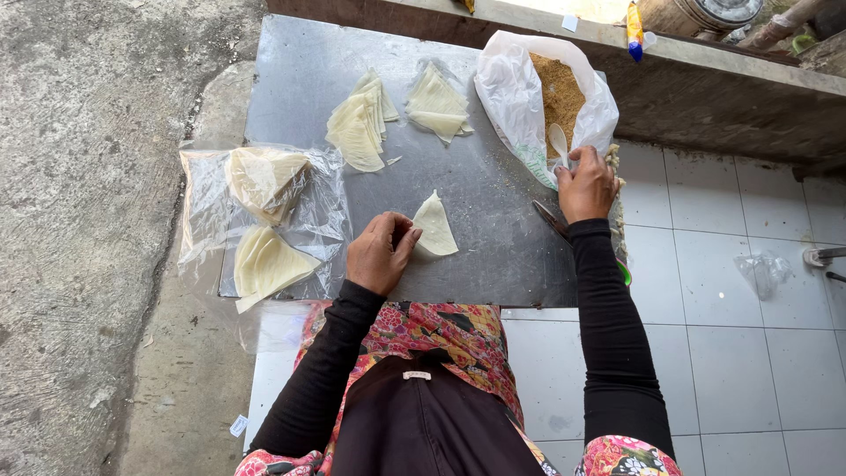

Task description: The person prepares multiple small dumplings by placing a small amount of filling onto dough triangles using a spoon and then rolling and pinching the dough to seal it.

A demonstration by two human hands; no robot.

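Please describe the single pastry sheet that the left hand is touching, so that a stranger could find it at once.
Find the grey metal board on the floor. Near its front edge, beside the left hand, lies one pale triangular pastry sheet. Unlike the fanned stacks farther back and the sheets in clear plastic to the left, it lies alone and unwrapped.

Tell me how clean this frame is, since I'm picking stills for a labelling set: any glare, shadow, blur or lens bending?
Head view: soft, even daylight, with no hard shadows. Mild sheen on the metal sheet and the clear plastic wrap, nothing blown out. Left hand, right hand and the single pastry wrapper are sharp. Wide-angle bending curves the tile lines and the ledge at the edges.
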